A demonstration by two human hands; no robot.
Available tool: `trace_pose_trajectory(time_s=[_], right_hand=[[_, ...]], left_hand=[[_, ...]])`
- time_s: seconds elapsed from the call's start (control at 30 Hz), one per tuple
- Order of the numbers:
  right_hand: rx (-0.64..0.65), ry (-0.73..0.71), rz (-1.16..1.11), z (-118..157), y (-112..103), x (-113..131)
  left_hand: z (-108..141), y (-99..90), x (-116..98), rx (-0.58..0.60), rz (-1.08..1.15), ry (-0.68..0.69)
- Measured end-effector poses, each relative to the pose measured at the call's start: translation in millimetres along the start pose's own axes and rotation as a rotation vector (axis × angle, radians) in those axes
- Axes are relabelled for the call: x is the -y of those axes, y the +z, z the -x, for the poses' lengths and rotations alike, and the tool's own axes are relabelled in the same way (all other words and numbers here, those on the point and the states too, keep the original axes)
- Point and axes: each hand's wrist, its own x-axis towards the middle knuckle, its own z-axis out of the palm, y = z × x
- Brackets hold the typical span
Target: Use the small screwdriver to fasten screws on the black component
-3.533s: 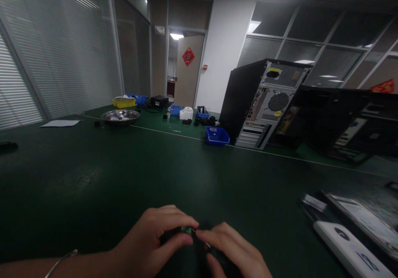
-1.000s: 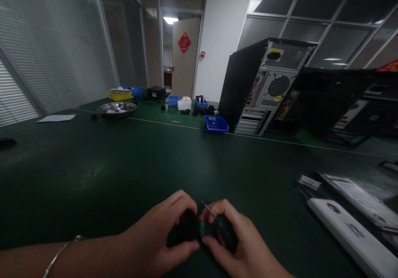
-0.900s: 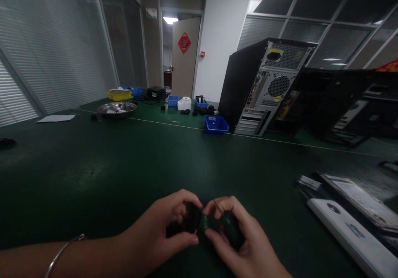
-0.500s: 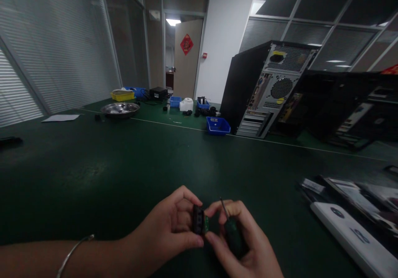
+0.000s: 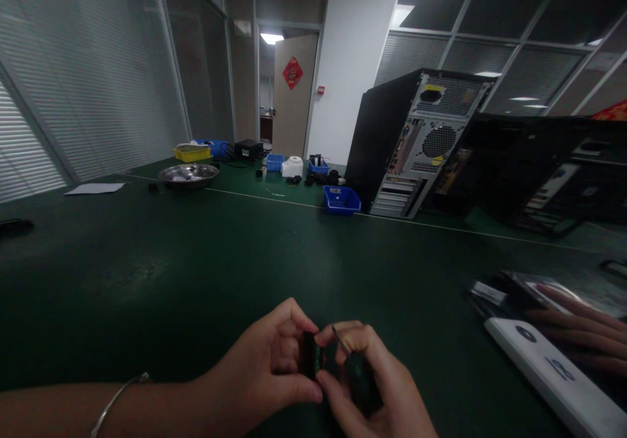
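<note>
Between the thumb and fingers of my left hand is a small black part, held upright above the green table. My right hand pinches a small green circuit board with thumb and forefinger, right against the black part. A screwdriver with a dark green handle also rests in my right hand, its thin shaft pointing up and to the left. The fingers partly cover both small pieces.
Another person's hand lies at the right edge, by a white box-like device. Farther back stand a blue tray, a computer tower, a metal bowl and a yellow basket.
The green board has come closer to the black part, and both have turned slightly. The screwdriver has shifted left with my right hand. Another person's hand has appeared at the right.
</note>
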Motion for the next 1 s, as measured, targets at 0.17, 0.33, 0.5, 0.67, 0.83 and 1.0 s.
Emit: trace_pose_trajectory(time_s=[0.17,0.33,0.5,0.67,0.83,1.0], right_hand=[[0.048,-0.054,0.146,-1,-2,1],[0.086,-0.115,0.225,-1,-1,4],[0.093,-0.135,0.179,0,0,4],[0.054,-0.103,0.096,-1,-2,2],[0.042,-0.084,0.060,-1,-3,2],[0.006,-0.044,0.044,-2,-8,2]], left_hand=[[2,5.1,-9,-0.003,-0.056,0.002],[2,9.7,-14,-0.015,-0.100,0.006],[2,7.3,-13,-0.023,-0.064,0.023],[-2,-0.9,-17,-0.070,-0.093,0.014],[-4,-3.7,-20,-0.032,-0.037,0.047],[-3,-3.6,-20,0.017,-0.082,0.014]])
